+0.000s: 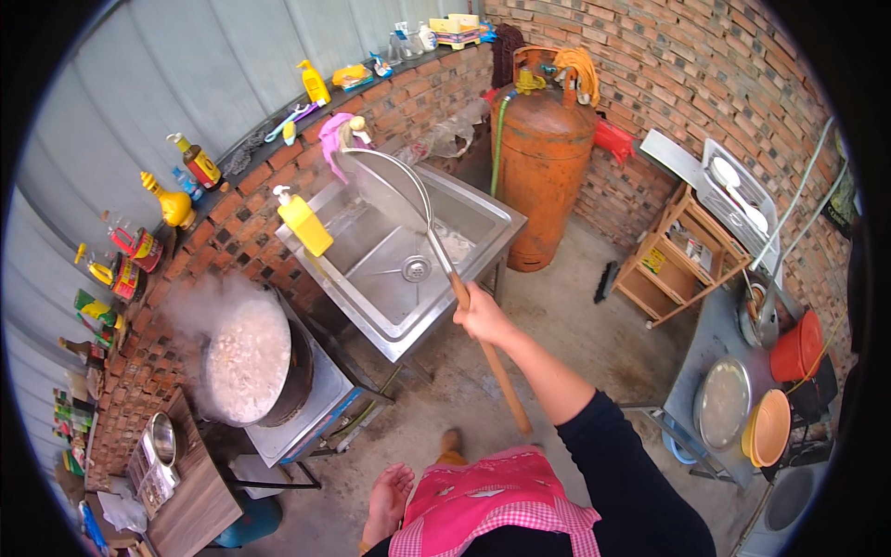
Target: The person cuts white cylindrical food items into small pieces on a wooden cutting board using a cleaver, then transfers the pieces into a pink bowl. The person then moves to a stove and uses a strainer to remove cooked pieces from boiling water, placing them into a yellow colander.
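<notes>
My right hand [480,315] is closed around the wooden handle of a large round strainer [390,184], whose fine mesh and metal rim are over the back part of a stainless steel sink [397,338]. The handle's end slants down toward my feet. My left hand [390,493] is beside my pink apron, fingers loosely curled, holding nothing that I can see. To the left, a large wok [250,358] of pale, foamy, bubbling liquid steams on a metal stove [306,411]. A yellow pump bottle [305,224] stands on the sink's left rim.
An orange gas cylinder [543,167] stands behind the sink, with a green hose. Bottles line the brick ledge. At right are a wooden shelf cart [679,257] and a metal table [710,334] with basins. A wooden table [198,487] holds a steel bowl [161,438] at lower left.
</notes>
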`<move>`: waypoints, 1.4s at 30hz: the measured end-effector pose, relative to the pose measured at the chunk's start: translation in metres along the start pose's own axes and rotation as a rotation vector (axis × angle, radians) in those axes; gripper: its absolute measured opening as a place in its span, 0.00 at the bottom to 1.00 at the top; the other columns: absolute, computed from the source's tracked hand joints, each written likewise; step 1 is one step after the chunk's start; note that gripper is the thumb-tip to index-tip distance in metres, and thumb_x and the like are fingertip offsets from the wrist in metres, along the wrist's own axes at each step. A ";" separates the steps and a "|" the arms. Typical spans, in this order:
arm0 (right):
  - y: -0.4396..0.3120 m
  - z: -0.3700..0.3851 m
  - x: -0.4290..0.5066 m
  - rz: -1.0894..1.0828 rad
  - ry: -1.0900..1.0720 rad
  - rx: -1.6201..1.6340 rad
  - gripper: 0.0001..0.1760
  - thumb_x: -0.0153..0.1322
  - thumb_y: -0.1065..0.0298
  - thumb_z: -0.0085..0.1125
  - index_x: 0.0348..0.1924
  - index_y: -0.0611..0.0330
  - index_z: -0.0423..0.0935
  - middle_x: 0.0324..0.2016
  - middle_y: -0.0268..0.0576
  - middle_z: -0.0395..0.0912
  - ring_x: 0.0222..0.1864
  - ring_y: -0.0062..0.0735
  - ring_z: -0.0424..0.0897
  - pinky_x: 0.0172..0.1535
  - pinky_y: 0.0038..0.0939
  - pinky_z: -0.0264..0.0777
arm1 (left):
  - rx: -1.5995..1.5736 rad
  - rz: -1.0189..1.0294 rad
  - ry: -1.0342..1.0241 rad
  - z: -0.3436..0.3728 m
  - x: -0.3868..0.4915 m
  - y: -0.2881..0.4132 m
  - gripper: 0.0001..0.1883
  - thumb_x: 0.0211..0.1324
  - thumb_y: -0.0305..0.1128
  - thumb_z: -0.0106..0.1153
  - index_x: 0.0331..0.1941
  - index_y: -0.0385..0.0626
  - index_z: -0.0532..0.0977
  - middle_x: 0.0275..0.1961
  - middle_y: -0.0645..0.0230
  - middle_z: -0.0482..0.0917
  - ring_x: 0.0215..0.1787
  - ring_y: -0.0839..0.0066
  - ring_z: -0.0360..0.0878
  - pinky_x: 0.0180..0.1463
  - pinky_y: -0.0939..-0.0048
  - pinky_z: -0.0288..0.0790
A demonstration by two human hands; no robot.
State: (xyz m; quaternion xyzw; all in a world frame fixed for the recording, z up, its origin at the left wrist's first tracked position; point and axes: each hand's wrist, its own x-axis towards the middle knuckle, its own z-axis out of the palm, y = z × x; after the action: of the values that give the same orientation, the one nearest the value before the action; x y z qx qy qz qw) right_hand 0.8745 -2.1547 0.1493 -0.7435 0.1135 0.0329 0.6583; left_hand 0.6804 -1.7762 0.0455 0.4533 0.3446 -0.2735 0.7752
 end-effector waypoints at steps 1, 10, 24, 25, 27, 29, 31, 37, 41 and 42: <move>0.010 0.004 0.018 -0.082 0.008 0.079 0.38 0.65 0.78 0.59 0.67 0.61 0.56 0.28 0.41 0.73 0.22 0.26 0.74 0.25 0.31 0.72 | -0.007 0.027 0.034 -0.003 -0.001 0.005 0.09 0.67 0.35 0.54 0.44 0.45 0.77 0.38 0.67 0.84 0.41 0.70 0.82 0.47 0.69 0.74; 0.054 0.055 0.120 0.283 0.184 -0.758 0.37 0.66 0.70 0.60 0.70 0.56 0.64 0.50 0.61 0.80 0.52 0.56 0.81 0.55 0.45 0.76 | -0.154 0.113 0.186 -0.065 0.036 0.052 0.08 0.62 0.36 0.59 0.41 0.47 0.78 0.38 0.67 0.84 0.42 0.69 0.81 0.48 0.68 0.74; 0.078 0.063 0.140 0.240 0.133 -0.876 0.48 0.65 0.73 0.60 0.77 0.36 0.52 0.45 0.57 0.83 0.46 0.54 0.83 0.51 0.46 0.78 | -0.069 -0.010 0.182 -0.059 0.079 0.095 0.08 0.66 0.34 0.54 0.43 0.44 0.77 0.39 0.64 0.83 0.41 0.67 0.81 0.47 0.68 0.74; 0.077 0.062 0.138 0.253 0.118 -0.903 0.48 0.65 0.73 0.60 0.76 0.36 0.52 0.45 0.57 0.83 0.46 0.54 0.83 0.51 0.46 0.78 | -0.081 -0.032 0.174 -0.059 0.082 0.096 0.09 0.66 0.33 0.52 0.44 0.43 0.76 0.38 0.62 0.83 0.41 0.66 0.82 0.46 0.67 0.75; 0.073 0.057 0.134 0.231 0.113 -0.905 0.49 0.65 0.73 0.60 0.76 0.34 0.52 0.45 0.57 0.82 0.46 0.55 0.83 0.51 0.46 0.78 | -0.073 -0.051 0.153 -0.055 0.092 0.098 0.09 0.67 0.32 0.51 0.45 0.42 0.76 0.38 0.61 0.84 0.40 0.66 0.82 0.46 0.67 0.76; 0.068 0.047 0.127 0.174 0.130 -0.855 0.50 0.64 0.74 0.61 0.76 0.32 0.52 0.45 0.57 0.82 0.46 0.54 0.82 0.51 0.45 0.77 | -0.028 -0.054 0.145 -0.051 0.099 0.099 0.09 0.67 0.32 0.51 0.45 0.42 0.76 0.39 0.61 0.84 0.40 0.65 0.83 0.46 0.67 0.76; 0.064 0.034 0.119 0.113 0.174 -0.860 0.50 0.64 0.74 0.61 0.76 0.30 0.52 0.44 0.56 0.81 0.46 0.54 0.82 0.51 0.46 0.77 | 0.019 -0.008 0.126 -0.043 0.107 0.100 0.10 0.67 0.33 0.51 0.46 0.42 0.76 0.39 0.60 0.84 0.41 0.65 0.83 0.46 0.66 0.76; 0.055 -0.011 0.099 0.049 0.404 -0.959 0.52 0.64 0.74 0.64 0.76 0.25 0.51 0.38 0.53 0.78 0.39 0.54 0.82 0.46 0.47 0.78 | 0.106 -0.066 0.089 -0.014 0.113 0.102 0.10 0.68 0.32 0.50 0.47 0.42 0.76 0.40 0.60 0.84 0.41 0.66 0.83 0.46 0.67 0.76; 0.058 -0.030 0.098 0.073 0.537 -1.008 0.53 0.63 0.77 0.63 0.76 0.26 0.53 0.37 0.54 0.78 0.37 0.56 0.83 0.43 0.50 0.79 | 0.157 -0.060 0.013 0.008 0.110 0.104 0.10 0.68 0.31 0.50 0.47 0.42 0.77 0.40 0.60 0.84 0.41 0.67 0.83 0.46 0.69 0.76; 0.061 -0.034 0.095 0.082 0.528 -0.959 0.53 0.63 0.77 0.63 0.76 0.26 0.53 0.37 0.55 0.78 0.37 0.56 0.83 0.44 0.50 0.79 | 0.215 -0.017 0.001 0.013 0.108 0.104 0.10 0.68 0.31 0.50 0.47 0.42 0.77 0.40 0.61 0.84 0.41 0.68 0.83 0.46 0.69 0.76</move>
State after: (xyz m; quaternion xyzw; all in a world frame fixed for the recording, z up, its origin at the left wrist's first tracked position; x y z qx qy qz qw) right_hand 0.9502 -2.2071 0.0755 -0.9381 0.2759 -0.0812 0.1930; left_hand 0.8275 -1.7543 0.0191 0.5310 0.3173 -0.3151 0.7198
